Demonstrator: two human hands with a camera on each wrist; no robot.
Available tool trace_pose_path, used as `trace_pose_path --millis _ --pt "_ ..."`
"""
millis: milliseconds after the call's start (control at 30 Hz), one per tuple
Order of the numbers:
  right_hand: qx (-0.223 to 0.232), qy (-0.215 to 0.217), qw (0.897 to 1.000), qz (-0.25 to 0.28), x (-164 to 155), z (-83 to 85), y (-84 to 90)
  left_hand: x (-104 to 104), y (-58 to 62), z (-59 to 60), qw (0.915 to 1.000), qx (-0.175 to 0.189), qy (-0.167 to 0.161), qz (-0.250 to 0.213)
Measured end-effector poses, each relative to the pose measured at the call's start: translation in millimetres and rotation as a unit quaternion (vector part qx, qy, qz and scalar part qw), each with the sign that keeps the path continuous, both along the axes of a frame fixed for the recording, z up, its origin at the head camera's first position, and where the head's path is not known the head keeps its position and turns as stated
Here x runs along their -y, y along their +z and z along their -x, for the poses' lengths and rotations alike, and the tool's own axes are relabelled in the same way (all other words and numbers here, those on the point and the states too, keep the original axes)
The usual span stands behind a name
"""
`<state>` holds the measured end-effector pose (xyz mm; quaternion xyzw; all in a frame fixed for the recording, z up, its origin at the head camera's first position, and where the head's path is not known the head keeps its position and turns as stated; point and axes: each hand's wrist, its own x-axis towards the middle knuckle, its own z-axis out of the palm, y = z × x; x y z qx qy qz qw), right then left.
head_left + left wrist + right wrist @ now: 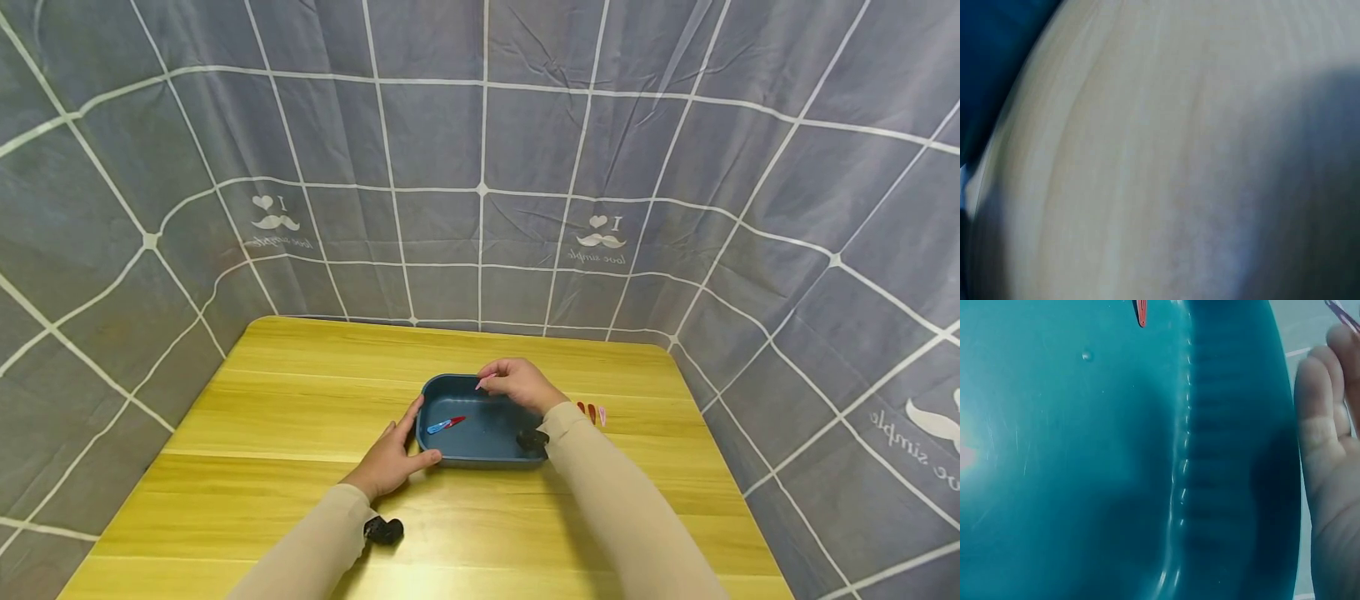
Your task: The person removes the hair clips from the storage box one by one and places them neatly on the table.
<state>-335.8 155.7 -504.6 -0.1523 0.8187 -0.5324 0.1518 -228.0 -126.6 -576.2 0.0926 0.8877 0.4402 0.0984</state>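
A dark blue plastic tub stands on the table. Inside it, toward the left, lie a blue hair clip and a red hair clip, touching or overlapping. My right hand is over the tub's far side and pinches a pink hair clip between thumb and fingers. This clip also shows at the top right of the right wrist view. My left hand rests against the tub's left end, fingers extended along the wall and thumb near the front rim. The left wrist view shows mostly blurred tabletop.
Right of the tub, partly beside my right sleeve, lie two red hair clips and a pink hair clip. The yellow wood-grain table is bordered by a grey gridded curtain at the back and sides.
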Motion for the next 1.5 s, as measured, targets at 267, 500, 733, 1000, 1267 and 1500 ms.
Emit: trace_pose_path --millis 267,500,733,1000,1267,1500 --pt "-0.013 -0.042 0.999 0.025 -8.2 -1.9 2.8 0.3 1.3 -0.3 1.0 -0.003 -0.005 0.006" --pt "0.014 -0.067 0.994 0.081 -21.3 1.9 4.2 0.6 3.0 -1.1 1.0 -0.002 -0.008 0.004" --pt "-0.005 -0.085 0.995 0.048 -31.5 -3.8 12.8 0.9 0.9 0.1 0.9999 -0.005 -0.008 0.008" --pt "-0.015 -0.082 0.994 0.064 -37.6 -7.6 13.3 1.8 0.8 0.5 0.9999 -0.004 -0.007 0.013" --pt "0.007 -0.094 0.992 0.085 -42.2 -5.7 10.9 1.4 4.4 -0.5 0.9999 -0.001 -0.008 0.006" --pt "-0.009 -0.093 0.994 0.063 -46.8 -6.3 11.3 1.0 3.3 -0.8 0.9999 -0.002 -0.005 0.009"
